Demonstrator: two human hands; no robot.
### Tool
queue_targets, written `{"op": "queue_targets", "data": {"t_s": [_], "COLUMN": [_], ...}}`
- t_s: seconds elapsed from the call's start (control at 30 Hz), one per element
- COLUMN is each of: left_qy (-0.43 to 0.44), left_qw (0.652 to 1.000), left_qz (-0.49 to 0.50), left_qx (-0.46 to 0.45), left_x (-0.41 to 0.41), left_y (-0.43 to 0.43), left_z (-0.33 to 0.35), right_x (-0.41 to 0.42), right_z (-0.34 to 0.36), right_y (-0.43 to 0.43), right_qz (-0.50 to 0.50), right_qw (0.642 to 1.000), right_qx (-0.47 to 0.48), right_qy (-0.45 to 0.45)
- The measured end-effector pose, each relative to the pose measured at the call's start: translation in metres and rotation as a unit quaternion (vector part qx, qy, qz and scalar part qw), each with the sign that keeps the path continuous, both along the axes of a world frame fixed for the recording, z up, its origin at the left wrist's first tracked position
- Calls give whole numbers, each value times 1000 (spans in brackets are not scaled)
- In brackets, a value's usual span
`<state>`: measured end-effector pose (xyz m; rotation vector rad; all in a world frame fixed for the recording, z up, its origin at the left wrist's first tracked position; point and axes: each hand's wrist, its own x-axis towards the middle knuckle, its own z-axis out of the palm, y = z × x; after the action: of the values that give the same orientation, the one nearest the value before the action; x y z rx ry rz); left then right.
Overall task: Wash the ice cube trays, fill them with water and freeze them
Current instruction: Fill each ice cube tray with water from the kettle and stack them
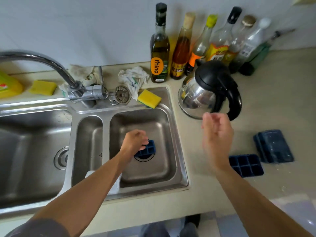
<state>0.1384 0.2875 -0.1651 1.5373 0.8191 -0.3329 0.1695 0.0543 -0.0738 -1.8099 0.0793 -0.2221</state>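
Observation:
My left hand (135, 141) grips a dark blue ice cube tray (147, 149) low in the right sink basin (164, 170), over the drain. My right hand (217, 135) hovers above the counter in front of the kettle, blurred, fingers loosely curled and holding nothing. A second blue ice cube tray (245, 165) lies on the counter right of the sink, cells up. Beside it, further right, rests a dark blue tray lid or upturned tray (273, 146), wet on top.
A steel kettle (205, 93) with black handle stands behind my right hand. Bottles (159, 48) line the wall. A yellow sponge (149, 98) sits on the sink rim, and the faucet (51, 64) arcs toward the left basin. Cloths, a strainer and another sponge lie behind the sink.

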Motion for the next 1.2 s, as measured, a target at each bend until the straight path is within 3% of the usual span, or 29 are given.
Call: {"op": "queue_targets", "data": {"t_s": [0.07,0.17,0.23,0.33,0.47,0.77,1.1,1.2], "left_qy": [9,-5,-16,-26,-30,-60,-136,-156], "left_qw": [999,1000,1000,1000,999,995,967,962], "left_qz": [16,-3,-5,4,10,65,179,169], "left_qx": [-28,-10,1,0,-20,-44,-119,-147], "left_x": [-3,-8,-11,-19,-33,-43,-60,-71], "left_y": [-12,-29,-39,-51,-63,-79,-108,-108], "left_z": [15,33,45,58,64,63,63,66], "right_x": [14,46,65,81,87,52,10,3], "right_z": [24,35,30,14,7,20,74,89], "right_y": [-28,-55,-64,-66,-63,-75,-86,-78], "right_qz": [-87,-141,-113,-58,-58,-74,65,114], "right_qw": [995,990,993,987,976,975,983,980], "right_qx": [6,7,3,75,119,106,1,-34], "right_qy": [-55,-27,38,130,172,183,170,162]}}
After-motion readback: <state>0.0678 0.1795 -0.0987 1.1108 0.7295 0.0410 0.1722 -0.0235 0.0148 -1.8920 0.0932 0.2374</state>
